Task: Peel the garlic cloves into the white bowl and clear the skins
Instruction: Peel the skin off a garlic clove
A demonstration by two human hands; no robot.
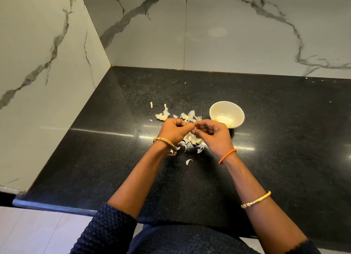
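My left hand (pixel 175 131) and my right hand (pixel 212 134) meet fingertip to fingertip above the black counter, both pinching a small garlic clove that is almost hidden between them. A heap of papery garlic skins (pixel 190 116) lies just beyond my hands. More skins and a few unpeeled cloves (pixel 191 139) lie under my hands. The white bowl (pixel 227 114) stands to the right of the heap, close to my right hand, with peeled garlic (pixel 225 120) in its bottom.
The black granite counter (pixel 284 149) runs into a corner of marble walls at the back and left. A single loose skin (pixel 188 161) lies nearer to me, between my forearms. The counter's front edge is at the lower left.
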